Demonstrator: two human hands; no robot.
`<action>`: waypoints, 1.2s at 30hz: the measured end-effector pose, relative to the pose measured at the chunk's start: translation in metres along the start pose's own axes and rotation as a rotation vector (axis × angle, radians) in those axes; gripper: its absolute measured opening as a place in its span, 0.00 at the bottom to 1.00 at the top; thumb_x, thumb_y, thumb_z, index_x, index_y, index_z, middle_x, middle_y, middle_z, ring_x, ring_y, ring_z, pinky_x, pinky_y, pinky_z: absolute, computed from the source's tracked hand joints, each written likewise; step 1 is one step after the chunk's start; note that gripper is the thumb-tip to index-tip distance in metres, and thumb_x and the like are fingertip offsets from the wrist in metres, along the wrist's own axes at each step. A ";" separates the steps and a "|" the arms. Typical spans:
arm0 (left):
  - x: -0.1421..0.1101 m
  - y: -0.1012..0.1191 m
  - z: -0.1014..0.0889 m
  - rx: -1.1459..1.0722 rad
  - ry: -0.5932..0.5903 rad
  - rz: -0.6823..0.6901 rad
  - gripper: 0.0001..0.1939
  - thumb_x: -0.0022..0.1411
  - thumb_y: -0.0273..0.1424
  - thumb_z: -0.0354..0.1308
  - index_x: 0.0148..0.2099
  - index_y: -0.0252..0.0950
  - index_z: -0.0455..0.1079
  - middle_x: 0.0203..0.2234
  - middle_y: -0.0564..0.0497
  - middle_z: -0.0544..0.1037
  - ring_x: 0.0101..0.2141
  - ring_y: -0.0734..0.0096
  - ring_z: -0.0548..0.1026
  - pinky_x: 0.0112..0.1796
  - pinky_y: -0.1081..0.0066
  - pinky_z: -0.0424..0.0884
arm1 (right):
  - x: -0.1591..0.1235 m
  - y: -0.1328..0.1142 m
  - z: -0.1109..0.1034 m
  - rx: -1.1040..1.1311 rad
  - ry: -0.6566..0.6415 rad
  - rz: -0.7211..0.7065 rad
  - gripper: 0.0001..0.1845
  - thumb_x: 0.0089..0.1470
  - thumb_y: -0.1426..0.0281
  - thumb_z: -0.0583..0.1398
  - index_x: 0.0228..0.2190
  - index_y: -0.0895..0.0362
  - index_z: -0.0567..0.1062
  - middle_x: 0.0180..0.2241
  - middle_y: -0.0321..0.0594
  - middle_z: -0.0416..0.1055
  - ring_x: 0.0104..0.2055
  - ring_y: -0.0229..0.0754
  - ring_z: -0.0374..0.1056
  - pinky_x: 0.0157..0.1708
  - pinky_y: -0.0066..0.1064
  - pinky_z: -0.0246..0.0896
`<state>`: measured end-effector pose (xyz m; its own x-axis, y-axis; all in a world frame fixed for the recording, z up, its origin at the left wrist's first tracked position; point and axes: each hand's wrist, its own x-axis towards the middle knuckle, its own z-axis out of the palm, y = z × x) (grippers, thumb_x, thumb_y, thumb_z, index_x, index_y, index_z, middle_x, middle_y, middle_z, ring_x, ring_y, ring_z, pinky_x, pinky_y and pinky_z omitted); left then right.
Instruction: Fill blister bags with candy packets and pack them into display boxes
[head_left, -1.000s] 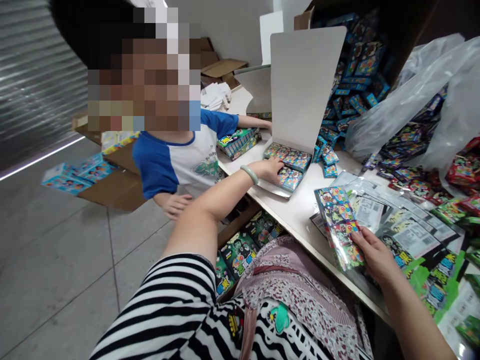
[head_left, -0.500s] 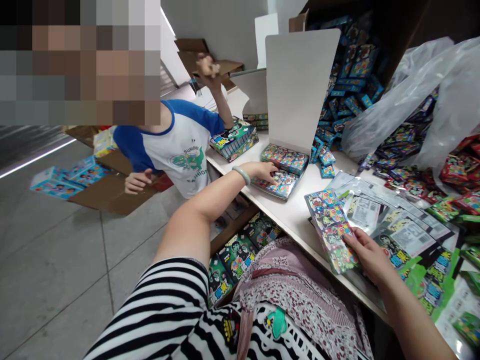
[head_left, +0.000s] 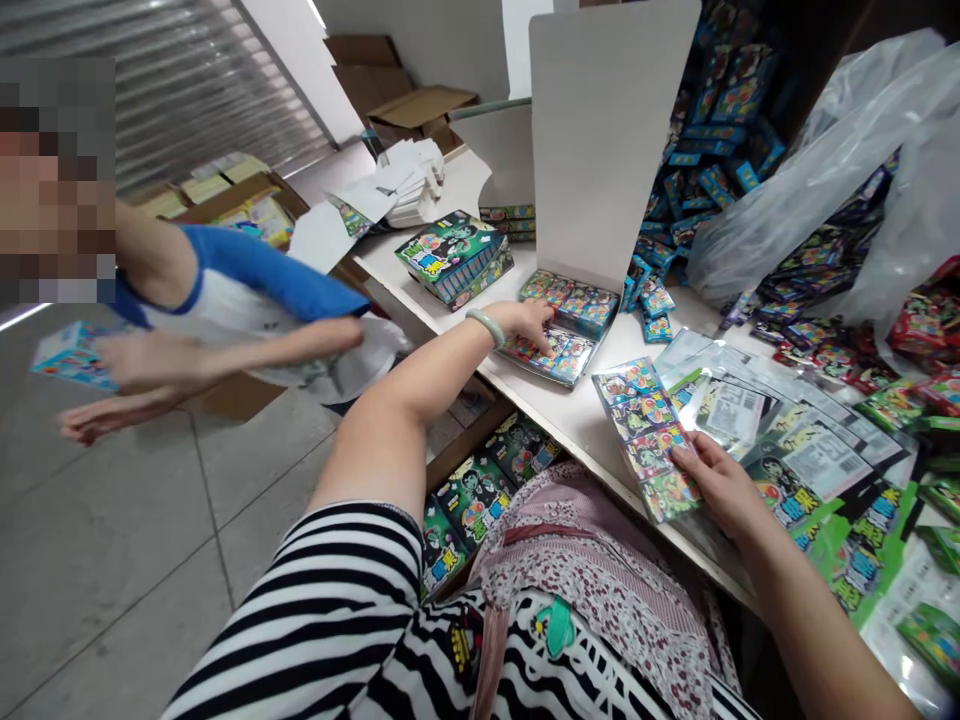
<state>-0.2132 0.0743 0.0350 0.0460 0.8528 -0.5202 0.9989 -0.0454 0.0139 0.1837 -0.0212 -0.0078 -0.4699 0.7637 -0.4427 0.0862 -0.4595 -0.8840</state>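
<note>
My left hand (head_left: 531, 324), with a pale green bangle on the wrist, rests on the small candy boxes inside an open display box (head_left: 576, 380). Its fingers are spread over the front row and grip nothing that I can see. The display box's tall white lid (head_left: 611, 150) stands upright behind it. In my right hand (head_left: 716, 478) is a flat clear-wrapped pack of small candy boxes (head_left: 641, 425), pinched at its lower right edge. It is tilted over the table's front edge, beside printed plastic pouches (head_left: 795, 440).
A closed green display box (head_left: 454, 250) sits left of the open one. Loose blue boxes (head_left: 690, 180) and a clear plastic bag (head_left: 817, 170) fill the back right. Below the table edge is a carton of green boxes (head_left: 480, 500). Another person (head_left: 247, 290) moves at the left.
The other person has swung away to the left, lowering a raised hand. My left hand stays at the display box; my right hand still holds the pack, almost unmoved.
</note>
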 end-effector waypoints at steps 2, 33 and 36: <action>-0.003 -0.003 0.003 -0.048 -0.017 -0.001 0.49 0.41 0.56 0.66 0.61 0.33 0.65 0.61 0.37 0.68 0.57 0.49 0.69 0.56 0.62 0.68 | 0.001 -0.003 -0.001 0.004 0.014 0.011 0.26 0.37 0.48 0.73 0.33 0.50 0.77 0.34 0.35 0.79 0.33 0.44 0.74 0.34 0.33 0.71; -0.087 -0.007 0.039 0.098 0.343 0.184 0.34 0.65 0.34 0.52 0.71 0.36 0.51 0.57 0.37 0.68 0.57 0.47 0.66 0.59 0.54 0.58 | 0.063 -0.080 0.045 -0.199 0.053 -0.254 0.23 0.38 0.49 0.70 0.33 0.49 0.76 0.31 0.32 0.77 0.32 0.42 0.70 0.36 0.34 0.68; -0.084 -0.008 0.042 -0.001 0.370 0.204 0.42 0.63 0.46 0.55 0.73 0.38 0.45 0.63 0.37 0.63 0.62 0.44 0.61 0.62 0.50 0.51 | 0.069 -0.077 0.052 -0.162 0.053 -0.256 0.20 0.39 0.52 0.69 0.33 0.49 0.76 0.32 0.32 0.77 0.33 0.43 0.71 0.38 0.35 0.69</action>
<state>-0.2257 -0.0187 0.0431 0.2435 0.9557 -0.1654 0.9689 -0.2320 0.0855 0.0992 0.0435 0.0375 -0.4485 0.8697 -0.2060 0.1117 -0.1741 -0.9784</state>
